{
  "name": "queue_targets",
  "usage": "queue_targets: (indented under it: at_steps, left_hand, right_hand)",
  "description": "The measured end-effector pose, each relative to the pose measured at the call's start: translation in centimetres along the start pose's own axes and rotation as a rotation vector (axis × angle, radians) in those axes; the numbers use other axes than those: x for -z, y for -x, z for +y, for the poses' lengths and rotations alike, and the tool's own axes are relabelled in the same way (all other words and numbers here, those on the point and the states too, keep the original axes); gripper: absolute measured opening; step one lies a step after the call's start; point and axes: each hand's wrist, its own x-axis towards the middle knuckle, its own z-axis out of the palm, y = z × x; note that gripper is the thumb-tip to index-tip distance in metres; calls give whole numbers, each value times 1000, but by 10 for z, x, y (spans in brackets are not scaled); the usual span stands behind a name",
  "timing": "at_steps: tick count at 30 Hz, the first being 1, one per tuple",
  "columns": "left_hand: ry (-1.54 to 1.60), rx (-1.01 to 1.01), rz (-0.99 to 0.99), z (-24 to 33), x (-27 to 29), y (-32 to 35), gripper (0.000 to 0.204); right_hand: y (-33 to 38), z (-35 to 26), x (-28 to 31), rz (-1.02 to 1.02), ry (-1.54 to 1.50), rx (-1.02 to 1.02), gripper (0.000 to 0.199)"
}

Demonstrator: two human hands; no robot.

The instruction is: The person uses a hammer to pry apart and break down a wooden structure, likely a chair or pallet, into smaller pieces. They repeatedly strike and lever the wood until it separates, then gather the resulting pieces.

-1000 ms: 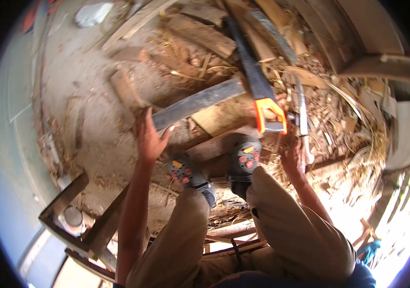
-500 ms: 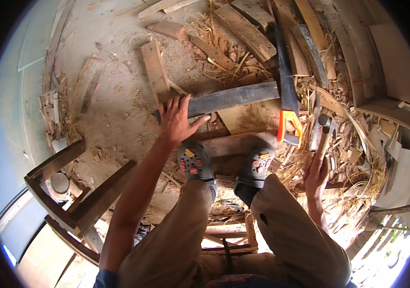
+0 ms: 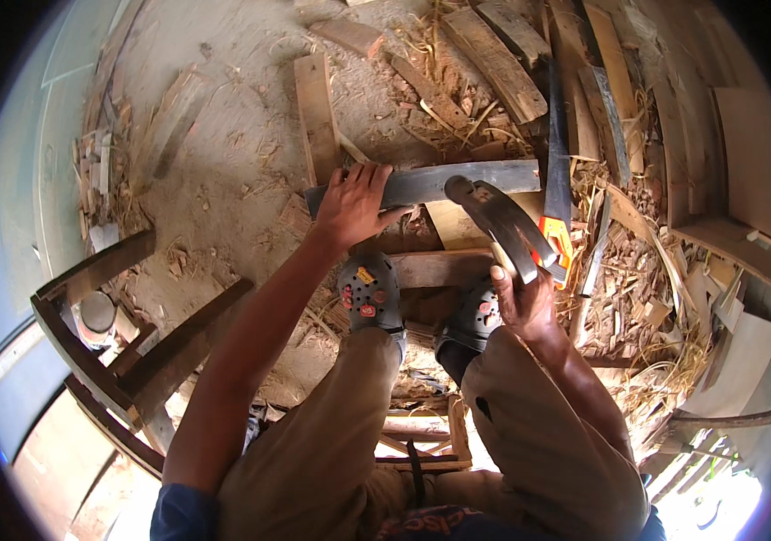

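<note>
Lying crosswise beyond my feet is a dark grey wooden board (image 3: 458,180). My left hand (image 3: 349,206) grips its left end, with the fingers over the top and the thumb along the near side. My right hand (image 3: 530,305) is closed round the light handle of a claw hammer (image 3: 504,227). The hammer's dark head is raised near the board's right part and looks large in view. A handsaw (image 3: 559,162) with an orange and black handle lies just right of the board, its handle partly hidden by the hammer.
Below the board lie a pale wood piece (image 3: 451,224) and a plank (image 3: 440,268). Another plank (image 3: 316,117) extends away beyond my left hand. A wooden frame (image 3: 124,361) stands at the left. Wood shavings (image 3: 624,279) and offcuts cover the right side. My clogs (image 3: 369,288) are close by.
My right hand has lifted the hammer from the right side and brought it leftward over the board's right part. My left hand remains on the board's left end. The view has shifted slightly.
</note>
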Motion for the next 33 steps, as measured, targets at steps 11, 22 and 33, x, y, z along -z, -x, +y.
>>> queue_targets:
  at_steps: [11,22,33]
  left_hand:
    - [-117,-34,69,-7,-4,6,76]
    - [-106,-27,35,3,-1,-1,80]
    - [-86,-8,29,5,0,-2,74]
  right_hand:
    - [-35,13,4,-2,97,12,32]
    - [-12,50,-45,51,374,228,41]
    - [-27,26,-5,112,113,159,30]
